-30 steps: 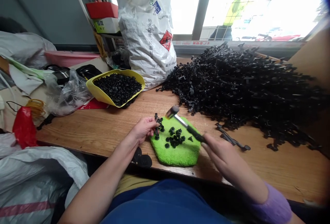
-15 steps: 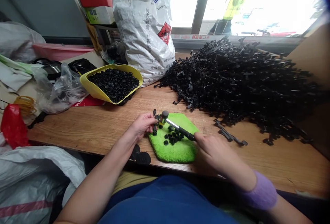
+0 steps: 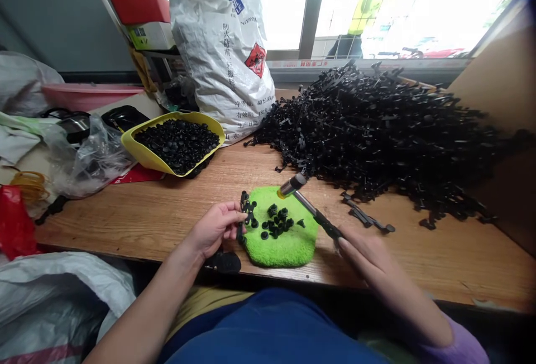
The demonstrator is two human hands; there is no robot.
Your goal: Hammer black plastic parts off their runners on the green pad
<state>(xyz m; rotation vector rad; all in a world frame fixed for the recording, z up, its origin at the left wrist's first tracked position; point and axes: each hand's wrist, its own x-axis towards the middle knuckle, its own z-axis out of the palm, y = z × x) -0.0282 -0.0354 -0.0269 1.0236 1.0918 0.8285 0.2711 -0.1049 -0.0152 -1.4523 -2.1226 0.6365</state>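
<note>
A table with a wood-grain top has a fuzzy green pad near the middle of its front edge, and a flat round black piece sits right at that edge, just left of the pad. Across the back right corner spreads a big heap of black parts — a few loose black strips lie in front of it — while a printed white sack stands at the back edge. Toward the left end are a yellow scoop and a crumpled clear bag.
</note>
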